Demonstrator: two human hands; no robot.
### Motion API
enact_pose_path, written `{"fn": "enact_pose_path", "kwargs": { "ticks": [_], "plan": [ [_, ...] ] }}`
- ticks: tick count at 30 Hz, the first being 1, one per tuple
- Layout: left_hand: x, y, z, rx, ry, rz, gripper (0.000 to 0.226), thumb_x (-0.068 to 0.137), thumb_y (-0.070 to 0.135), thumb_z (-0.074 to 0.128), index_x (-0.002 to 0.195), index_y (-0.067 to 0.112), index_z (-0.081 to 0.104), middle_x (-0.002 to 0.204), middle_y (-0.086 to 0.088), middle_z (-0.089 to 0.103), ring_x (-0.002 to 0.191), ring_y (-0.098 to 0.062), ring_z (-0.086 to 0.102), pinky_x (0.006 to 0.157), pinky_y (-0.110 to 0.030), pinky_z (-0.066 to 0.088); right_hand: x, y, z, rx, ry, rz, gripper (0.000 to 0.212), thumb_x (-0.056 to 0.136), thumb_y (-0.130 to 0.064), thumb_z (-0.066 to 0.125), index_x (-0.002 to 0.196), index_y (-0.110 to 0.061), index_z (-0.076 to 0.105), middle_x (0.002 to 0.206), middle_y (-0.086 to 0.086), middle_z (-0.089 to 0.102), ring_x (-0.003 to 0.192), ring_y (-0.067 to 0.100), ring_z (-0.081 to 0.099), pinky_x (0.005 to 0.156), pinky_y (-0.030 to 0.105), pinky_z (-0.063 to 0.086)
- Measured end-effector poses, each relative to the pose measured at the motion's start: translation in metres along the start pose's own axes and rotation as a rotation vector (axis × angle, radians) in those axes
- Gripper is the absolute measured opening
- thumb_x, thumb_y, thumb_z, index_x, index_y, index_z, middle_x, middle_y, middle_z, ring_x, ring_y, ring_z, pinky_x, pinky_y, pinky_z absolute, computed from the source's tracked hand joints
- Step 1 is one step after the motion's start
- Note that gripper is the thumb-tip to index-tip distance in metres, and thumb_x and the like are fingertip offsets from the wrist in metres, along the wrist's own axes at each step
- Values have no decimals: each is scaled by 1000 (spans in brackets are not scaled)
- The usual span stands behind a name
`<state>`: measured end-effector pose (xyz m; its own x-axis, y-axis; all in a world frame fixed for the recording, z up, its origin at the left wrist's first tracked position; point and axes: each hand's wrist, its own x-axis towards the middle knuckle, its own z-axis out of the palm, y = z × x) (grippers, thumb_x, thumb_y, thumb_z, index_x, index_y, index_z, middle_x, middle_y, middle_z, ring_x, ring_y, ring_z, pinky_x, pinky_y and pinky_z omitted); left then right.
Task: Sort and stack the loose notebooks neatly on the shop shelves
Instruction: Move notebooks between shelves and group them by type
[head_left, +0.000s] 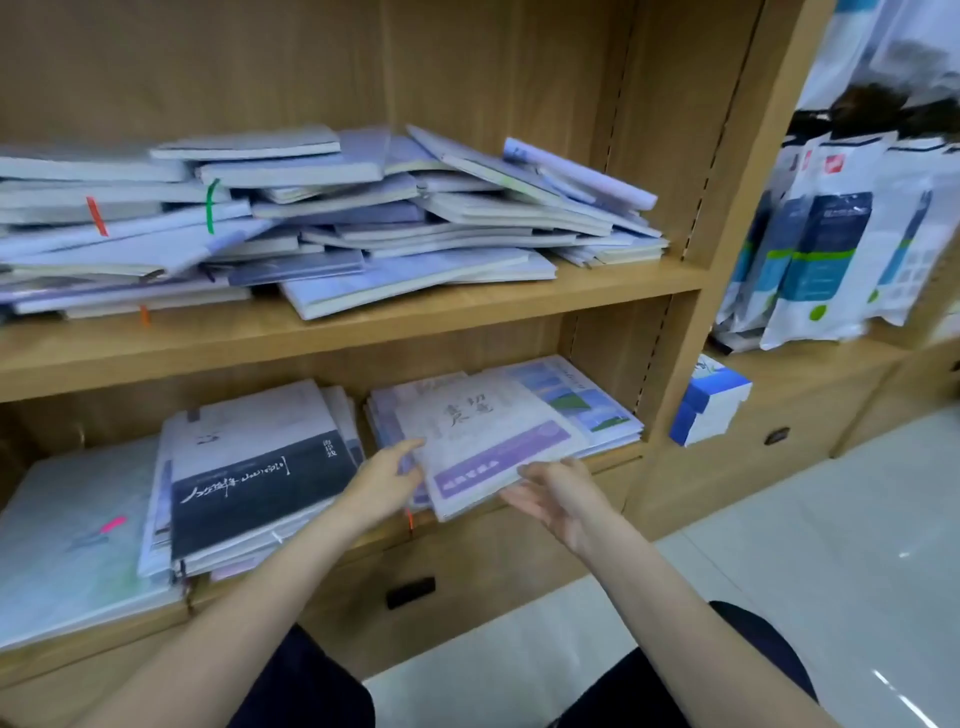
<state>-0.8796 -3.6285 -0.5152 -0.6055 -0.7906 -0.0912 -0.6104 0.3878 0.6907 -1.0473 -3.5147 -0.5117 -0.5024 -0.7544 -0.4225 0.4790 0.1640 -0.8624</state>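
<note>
Two hands on 1 lavender-banded notebook atop lower-shelf stack: left hand fingers straight vs its left edge, right hand spread under front corner. 3 stacks below, 1 loose heap above.

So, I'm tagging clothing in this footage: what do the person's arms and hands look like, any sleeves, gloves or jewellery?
Both forearms are bare with no sleeves in view. The left hand and right hand wear no gloves; no rings, watch or bracelets show.

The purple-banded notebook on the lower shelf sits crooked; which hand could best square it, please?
Probably the right hand: it lies open under the notebook's overhanging front corner, while the left hand only touches its side.
</note>
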Motion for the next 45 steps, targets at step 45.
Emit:
{"fn": "enact_pose_path", "kwargs": {
  "ticks": [45],
  "plan": [
    [21,105,-129,810,956,881,49,75,2,57,123,10,56,130,-13,51,117,-28,41,97,-41,31,12,-165,36,-736,-30,-1359,33,82,-14,70,113,-10,60,108,3,61,99,9,55,83,17,45]
  ]
}}
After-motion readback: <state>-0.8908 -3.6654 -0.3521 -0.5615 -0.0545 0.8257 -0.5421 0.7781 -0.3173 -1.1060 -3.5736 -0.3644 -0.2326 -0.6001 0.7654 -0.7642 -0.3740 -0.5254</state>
